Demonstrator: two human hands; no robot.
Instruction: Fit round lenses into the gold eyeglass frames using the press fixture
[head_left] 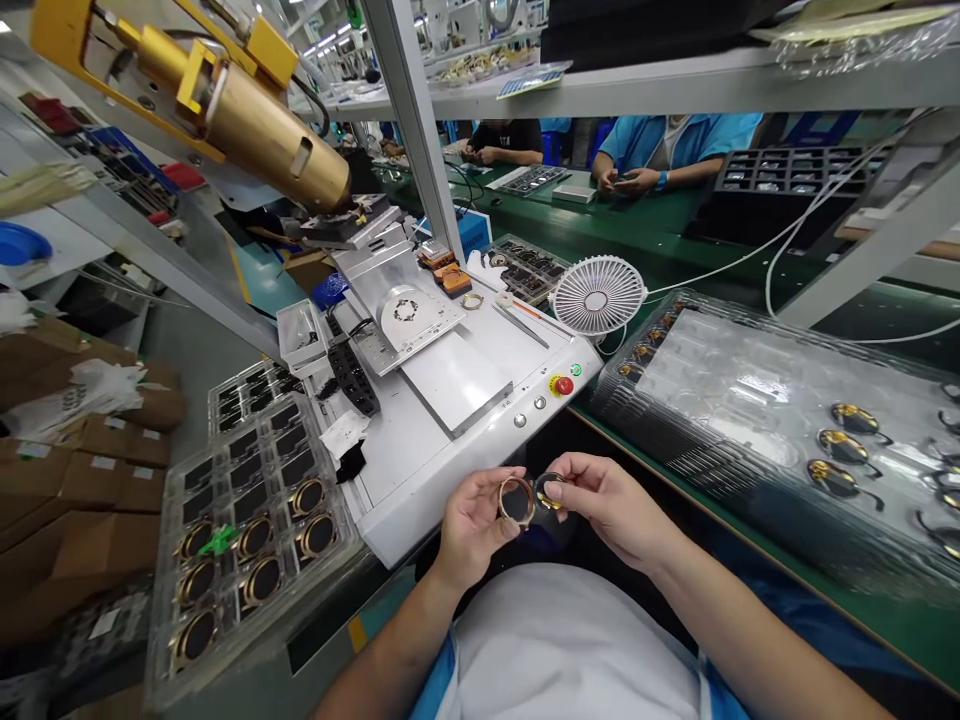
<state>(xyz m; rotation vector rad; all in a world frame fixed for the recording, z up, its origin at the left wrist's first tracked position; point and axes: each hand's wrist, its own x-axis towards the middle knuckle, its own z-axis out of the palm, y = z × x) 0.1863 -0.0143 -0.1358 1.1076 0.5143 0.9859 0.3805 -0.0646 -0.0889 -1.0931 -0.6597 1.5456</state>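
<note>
Left hand (472, 525), bottom center of frame: fingers closed on the rim of a gold round frame (529, 506), thumb low, fingertips up top. Right hand (604, 500), just right of it: thumb and fingers pinching a small dark disc with gold on it (551, 490). Frame and disc sit side by side, very close (can't tell if they touch). Both are in front of the white machine's near edge, above the wearer's lap.

White machine (390, 505) fills mid-frame: red button (561, 385) at its front right corner, green button (576, 370) just beside it, two silver buttons to the left along the same edge. Metal fixture plate (431, 325) on top, gold cylinder (277, 140) upper left, tilted. Loose gold ring (472, 301) and tweezers (523, 326) lie on the machine top, right of the plate.

Lower left: clear tray (281, 470) with gold-rimmed round pieces in the near pockets, dark pads in far ones, green bit (218, 541) among them. Right side: stacked clear trays (750, 400), dark-and-gold discs with trailing tabs in the top one. White fan (598, 296) stands between machine and stack. Top right: co-worker in blue (679, 150), hands together at the green bench (667, 225).
</note>
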